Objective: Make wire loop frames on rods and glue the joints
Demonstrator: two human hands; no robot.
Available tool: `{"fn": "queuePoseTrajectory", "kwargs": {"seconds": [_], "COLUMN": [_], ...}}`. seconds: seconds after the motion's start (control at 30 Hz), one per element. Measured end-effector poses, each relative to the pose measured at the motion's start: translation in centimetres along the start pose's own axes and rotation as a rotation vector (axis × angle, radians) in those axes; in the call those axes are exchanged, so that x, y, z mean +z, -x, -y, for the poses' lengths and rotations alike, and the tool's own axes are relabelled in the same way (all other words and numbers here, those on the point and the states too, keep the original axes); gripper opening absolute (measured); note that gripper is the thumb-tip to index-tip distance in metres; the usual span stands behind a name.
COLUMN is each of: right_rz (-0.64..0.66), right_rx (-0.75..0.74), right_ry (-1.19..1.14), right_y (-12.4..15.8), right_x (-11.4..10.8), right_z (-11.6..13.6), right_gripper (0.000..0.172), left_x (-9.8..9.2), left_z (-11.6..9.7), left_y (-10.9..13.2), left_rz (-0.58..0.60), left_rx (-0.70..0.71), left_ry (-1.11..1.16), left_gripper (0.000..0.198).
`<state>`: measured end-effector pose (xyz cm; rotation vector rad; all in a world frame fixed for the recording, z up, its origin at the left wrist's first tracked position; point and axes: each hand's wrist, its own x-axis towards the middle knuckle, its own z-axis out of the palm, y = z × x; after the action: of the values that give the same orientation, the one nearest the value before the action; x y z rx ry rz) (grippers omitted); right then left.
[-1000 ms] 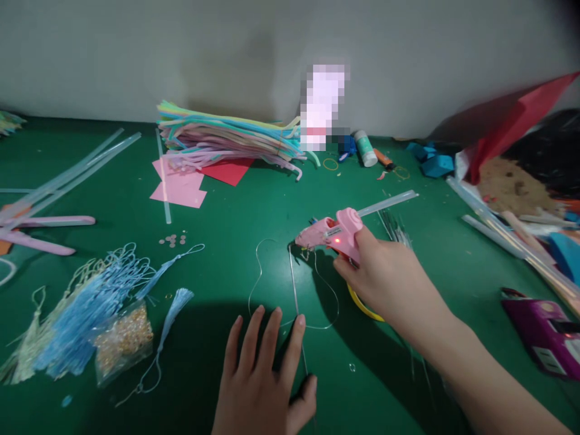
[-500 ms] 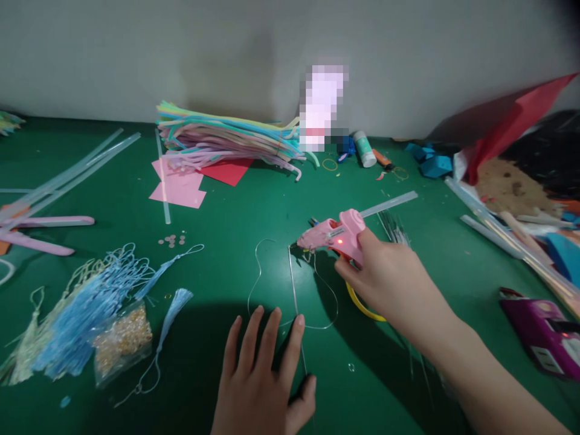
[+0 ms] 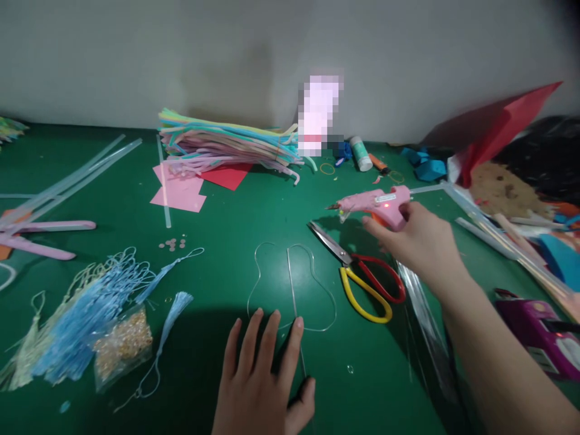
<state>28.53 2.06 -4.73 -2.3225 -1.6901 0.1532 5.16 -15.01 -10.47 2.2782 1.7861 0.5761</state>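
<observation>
My right hand [image 3: 419, 244] grips a pink hot glue gun [image 3: 376, 202] by its handle. The gun's nozzle points left over the table, its small light glows red, and a clear glue stick [image 3: 427, 188] sticks out of its back. My left hand [image 3: 263, 377] lies flat with fingers spread, its index fingertip on a straight wire [image 3: 292, 281]. Around that wire, thin wire bent into a curvy outline [image 3: 334, 300] rests on the green table. Scissors [image 3: 347, 258] with one red and one yellow handle lie partly open between the outline and my right hand.
Blue and pale green tassels [image 3: 86, 329] and a bag of gold beads [image 3: 122, 341] lie at left. Fuzzy stems [image 3: 231, 142] are bundled at the back. Loose wires [image 3: 421, 308] lie under my right forearm. A purple device [image 3: 539, 335] sits at the right.
My right hand has moved the glue gun away from the straight wire's top, to the right and back, uncovering the scissors. My left hand has stayed in place.
</observation>
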Motion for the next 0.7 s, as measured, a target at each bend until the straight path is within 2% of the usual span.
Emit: {"fn": "queuePoseTrajectory", "kwargs": {"seconds": [0.1,0.2,0.27,0.33,0.4,0.43,0.47,0.53,0.57,0.63,0.7], "right_rz": [-0.026,-0.045,-0.100,-0.216,-0.289,-0.254,-0.149,0.148,0.221,0.272,0.271], "right_rx": [0.005,-0.112,-0.178,-0.188,-0.205,-0.239,-0.263,-0.277,-0.270,-0.270,-0.262], "right_ry": [0.112,0.180,0.243,0.263,0.154,0.039,-0.097,-0.324,-0.405,-0.418,-0.404], "right_y": [-1.8,-2.7,-2.4,-1.5,-0.1,0.8,1.7,3.2,3.8,4.5,4.7], "right_x": [1.7,3.4,4.0,4.0,3.6,3.4,3.3,3.3,3.4,3.9,4.4], "right_z": [-1.3,-2.1,-2.0,-1.3,0.2,1.0,1.9,3.6,4.2,5.0,5.3], "right_gripper": [0.029,0.031,0.036,0.043,0.042,0.034,0.026,0.021,0.020,0.019,0.018], "left_x": [0.1,0.2,0.3,0.3,0.2,0.2,0.2,0.1,0.0,0.0,0.0], "left_z": [0.1,0.1,0.2,0.2,0.1,0.1,0.1,0.0,-0.1,-0.1,0.0], "left_y": [0.1,0.2,0.2,0.2,0.1,0.0,0.0,-0.1,-0.1,-0.2,-0.2], "left_rz": [-0.009,-0.012,-0.012,-0.014,-0.018,-0.022,-0.026,-0.031,-0.032,-0.029,-0.025], "left_rx": [0.005,0.021,0.034,0.038,0.033,0.027,0.021,0.011,0.009,0.008,0.010], "left_ry": [-0.005,-0.015,-0.029,-0.038,-0.027,-0.015,-0.004,0.009,0.009,0.008,0.009], "left_gripper": [0.054,0.055,0.055,0.055,0.054,0.053,0.052,0.051,0.051,0.052,0.052]}}
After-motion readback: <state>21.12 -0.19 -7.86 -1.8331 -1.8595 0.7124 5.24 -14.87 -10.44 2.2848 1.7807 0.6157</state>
